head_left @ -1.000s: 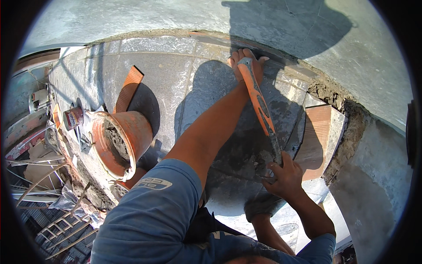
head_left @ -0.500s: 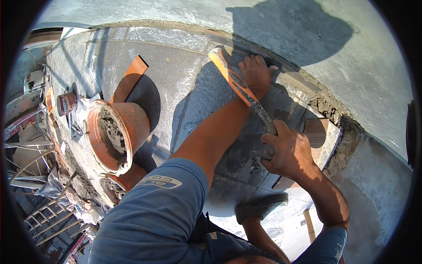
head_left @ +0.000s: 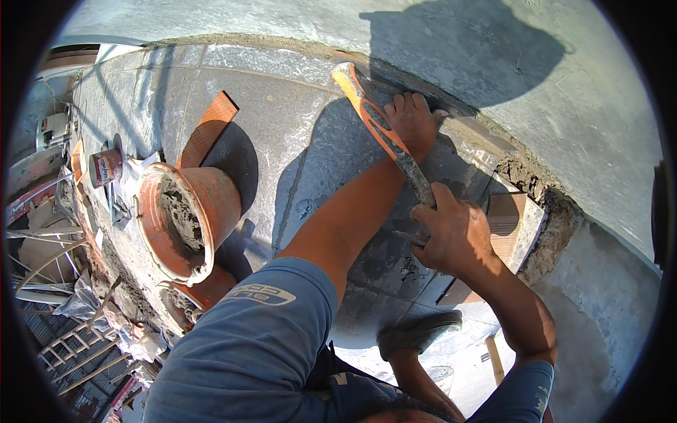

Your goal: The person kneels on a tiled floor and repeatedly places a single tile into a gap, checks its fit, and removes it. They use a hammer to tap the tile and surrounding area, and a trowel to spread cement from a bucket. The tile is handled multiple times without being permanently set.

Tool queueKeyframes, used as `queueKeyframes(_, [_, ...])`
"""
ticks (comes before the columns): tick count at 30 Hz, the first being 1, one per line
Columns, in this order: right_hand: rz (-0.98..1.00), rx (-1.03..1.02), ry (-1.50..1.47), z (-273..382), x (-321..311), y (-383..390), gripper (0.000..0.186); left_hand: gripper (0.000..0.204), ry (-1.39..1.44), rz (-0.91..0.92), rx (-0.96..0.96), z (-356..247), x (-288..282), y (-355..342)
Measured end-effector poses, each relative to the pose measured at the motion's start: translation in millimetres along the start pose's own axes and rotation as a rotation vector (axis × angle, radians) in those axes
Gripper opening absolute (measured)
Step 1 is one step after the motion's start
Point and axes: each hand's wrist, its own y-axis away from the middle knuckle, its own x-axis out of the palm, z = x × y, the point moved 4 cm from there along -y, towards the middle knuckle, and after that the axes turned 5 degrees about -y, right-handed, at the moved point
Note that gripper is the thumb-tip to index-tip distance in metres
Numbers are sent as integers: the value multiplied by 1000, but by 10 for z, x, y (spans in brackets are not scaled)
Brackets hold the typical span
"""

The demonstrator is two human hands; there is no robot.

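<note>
- Gripping hammer in right hand.
- Touching strip, apparently seated at one o'clock, with left hand, thumb wide.
- Apparently unfinished at rough gap, three o'clock.

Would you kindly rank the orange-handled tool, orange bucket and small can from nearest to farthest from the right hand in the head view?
1. Orange-handled tool: gripped in the right hand.
2. Orange bucket: to the hand's left.
3. Small can: farther left, beyond the bucket.
</note>
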Motion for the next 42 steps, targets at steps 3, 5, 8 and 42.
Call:
queueKeyframes(3, [33,-26,-14,0,26,-17,39,53,-2,-21,0,24,36,-5])
queueKeyframes(5, [25,38,-8,-20,34,-50,38,53,-4,-8,3,42,43,9])
queueKeyframes(8, [24,2,-28,-3,63,-39,38,54,-38,-67,24,25,24,10])
queueKeyframes(42, [-318,108,-9,466,2612,1607,22,57,-306,-42,-283,1393,-410,-239])
